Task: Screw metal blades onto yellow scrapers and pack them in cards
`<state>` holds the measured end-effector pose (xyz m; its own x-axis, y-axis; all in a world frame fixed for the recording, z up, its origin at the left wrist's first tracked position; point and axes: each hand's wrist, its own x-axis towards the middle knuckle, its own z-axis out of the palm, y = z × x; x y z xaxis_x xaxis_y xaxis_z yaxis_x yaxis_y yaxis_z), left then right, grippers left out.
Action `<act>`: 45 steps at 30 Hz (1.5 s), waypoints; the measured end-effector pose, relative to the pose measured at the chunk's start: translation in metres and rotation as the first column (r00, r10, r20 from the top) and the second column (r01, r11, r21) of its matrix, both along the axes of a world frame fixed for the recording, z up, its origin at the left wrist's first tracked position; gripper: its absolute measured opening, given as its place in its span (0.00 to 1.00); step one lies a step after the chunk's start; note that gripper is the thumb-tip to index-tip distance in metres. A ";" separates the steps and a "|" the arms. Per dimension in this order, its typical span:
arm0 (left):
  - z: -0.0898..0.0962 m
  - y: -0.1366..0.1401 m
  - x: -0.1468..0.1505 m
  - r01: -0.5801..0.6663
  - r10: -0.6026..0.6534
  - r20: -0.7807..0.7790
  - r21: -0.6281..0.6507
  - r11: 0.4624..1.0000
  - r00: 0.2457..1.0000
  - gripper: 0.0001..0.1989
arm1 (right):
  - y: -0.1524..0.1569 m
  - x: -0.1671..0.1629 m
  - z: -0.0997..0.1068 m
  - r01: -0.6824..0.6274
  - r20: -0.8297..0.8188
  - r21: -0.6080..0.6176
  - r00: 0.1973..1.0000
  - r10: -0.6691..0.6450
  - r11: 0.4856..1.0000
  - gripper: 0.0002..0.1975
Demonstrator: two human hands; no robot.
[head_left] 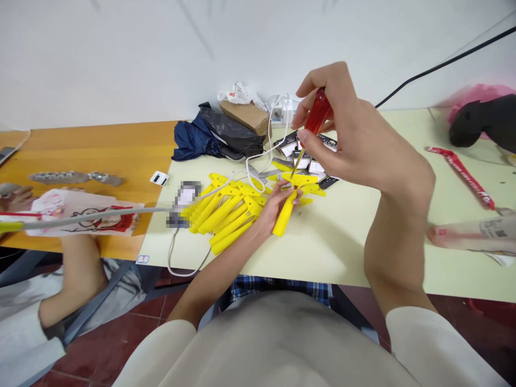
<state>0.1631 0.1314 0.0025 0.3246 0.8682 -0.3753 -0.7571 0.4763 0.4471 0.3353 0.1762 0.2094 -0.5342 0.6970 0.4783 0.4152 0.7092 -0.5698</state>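
Note:
My right hand (pixel 350 134) is raised over the table, its fingers closed round the red handle of a screwdriver (pixel 317 112). The thin shaft slants down, and its tip meets or nearly meets the head of a yellow plastic-handled tool (pixel 284 215). Low over the tabletop, my left hand (pixel 277 203) grips that tool just under its head, handle towards me. Left of it lies a pile of similar yellow tools (pixel 228 215), several with wide flat heads. Behind my hands are dark packets with white labels (pixel 302 159), partly hidden by my right hand.
A white cable (pixel 258 157) loops across the pale table (pixel 322 242). At the back lie a dark blue cloth bundle (pixel 195 134), a black bag (pixel 234 131) and a cardboard box (pixel 245 117). Red strip (pixel 463 174) and bottle (pixel 471 236) are right; a co-worker's arm (pixel 80 269) is left.

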 end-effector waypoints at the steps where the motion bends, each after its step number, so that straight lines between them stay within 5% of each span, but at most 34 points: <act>1: 0.001 0.000 0.000 -0.007 0.007 0.001 -0.011 1.000 1.000 0.23 | 0.001 0.000 0.000 -0.009 -0.014 -0.015 1.000 0.008 1.000 0.18; 6: 0.006 -0.001 0.000 -0.019 0.019 0.003 0.004 1.000 1.000 0.24 | 0.000 0.004 0.000 0.160 0.011 0.051 0.987 -0.160 0.986 0.20; 11: 0.006 -0.001 0.001 -0.021 0.022 0.022 -0.011 1.000 1.000 0.23 | 0.001 0.006 0.000 0.014 0.023 0.014 1.000 -0.014 1.000 0.18; 17: 0.007 0.000 -0.001 -0.023 0.024 0.007 -0.016 1.000 1.000 0.23 | 0.003 0.005 0.000 0.100 0.007 0.079 0.995 -0.100 0.992 0.20; 22: 0.002 0.001 -0.002 -0.009 0.009 0.000 -0.023 1.000 1.000 0.24 | 0.000 0.003 0.003 -0.028 0.017 -0.005 0.999 0.028 1.000 0.24; 45: 0.002 -0.001 0.000 0.002 -0.001 0.024 -0.014 1.000 1.000 0.22 | -0.001 -0.001 0.005 0.064 -0.002 0.029 0.998 -0.064 0.998 0.21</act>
<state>0.1633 0.1307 0.0050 0.3350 0.8622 -0.3799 -0.7667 0.4838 0.4220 0.3347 0.1751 0.2144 -0.4887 0.7153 0.4995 0.4597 0.6977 -0.5494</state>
